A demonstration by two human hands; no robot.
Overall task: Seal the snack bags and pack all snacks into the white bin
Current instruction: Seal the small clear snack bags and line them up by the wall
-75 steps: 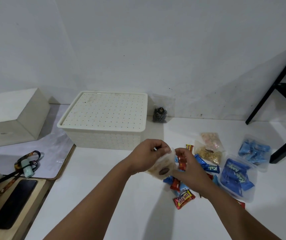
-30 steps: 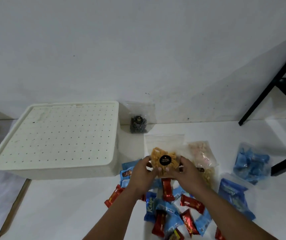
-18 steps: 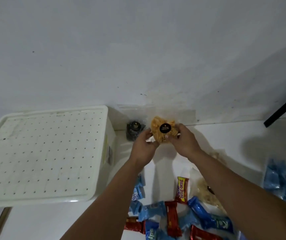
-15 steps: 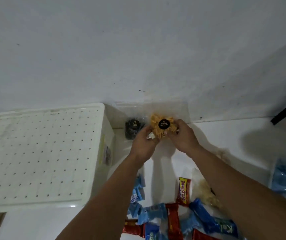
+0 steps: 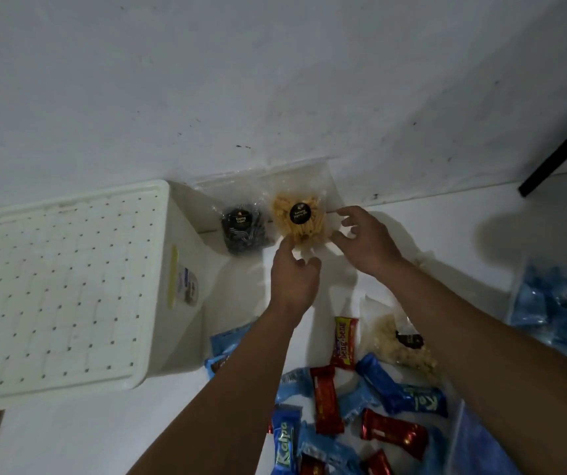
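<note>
The white bin [image 5: 69,289] filled the left of the frame, its perforated lid on, its right wall facing a narrow strip of bare white table [image 5: 234,293] that ran up to the wall [image 5: 275,80]. In the corner at upper centre, where table met wall, two clear bags stood leaning on the wall: a dark snack bag [image 5: 242,228] just right of the bin, and touching its right side a bag of yellow sticks [image 5: 297,217] with a round black label. Open table lay right of the yellow bag, up to a black bar [image 5: 563,149] slanting at the upper right edge. The left hand [image 5: 294,279] reached up from lower centre, forearm straight, fingers loosely curled and parted, a fingertip at the bag's lower left edge; contact could not be made out, and it gripped nothing. The right hand [image 5: 366,240] came in from the lower right, fingers spread wide, just beside the bag's right edge and holding nothing. Below the forearms, at lower centre, red and blue wrapped bars [image 5: 344,406] lay jumbled and overlapping, leaving little free surface there. A bag of pale snacks [image 5: 398,344] lay partly under the right forearm. Blue packets in clear bags [image 5: 556,303] crowded the right edge.
</note>
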